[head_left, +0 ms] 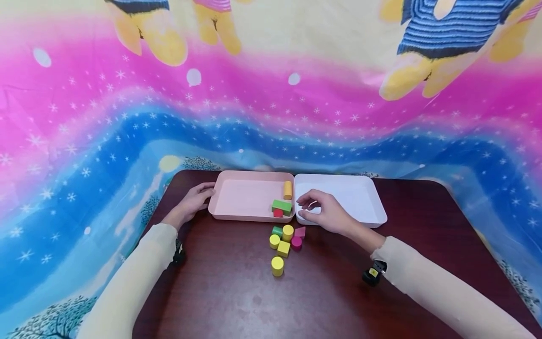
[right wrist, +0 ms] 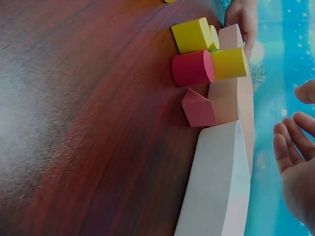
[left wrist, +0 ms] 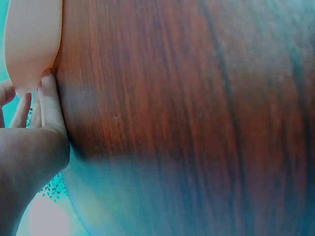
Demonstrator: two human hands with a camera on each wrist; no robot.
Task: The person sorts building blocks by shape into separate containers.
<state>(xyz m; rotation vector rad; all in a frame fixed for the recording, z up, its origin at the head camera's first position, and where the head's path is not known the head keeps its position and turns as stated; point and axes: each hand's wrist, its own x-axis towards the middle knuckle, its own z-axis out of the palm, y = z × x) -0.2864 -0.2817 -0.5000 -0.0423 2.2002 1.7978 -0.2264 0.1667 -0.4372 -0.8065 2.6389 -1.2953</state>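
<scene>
My left hand [head_left: 195, 200] rests against the left end of the pink tray [head_left: 241, 197], its thumb and fingers touching the tray's outer side near the corner. Above the left part of the white tray [head_left: 355, 200], my right hand [head_left: 326, 212] hovers with fingers loosely bent and nothing between them. Inside the pink tray, at its right end, lie an orange cylinder [head_left: 287, 189], a green block [head_left: 281, 206] and a small red block [head_left: 277, 213]. The right wrist view shows the right hand [right wrist: 300, 162] raised over the tray, fingers apart from the thumb.
In front of the trays stand a green block [head_left: 277, 231], several yellow cylinders [head_left: 277, 266], a yellow cube [head_left: 283, 249], a magenta cylinder [head_left: 296, 243] and a pink angled block [head_left: 299, 232]. The dark wooden table [head_left: 220, 292] meets a patterned cloth [head_left: 271, 127] behind.
</scene>
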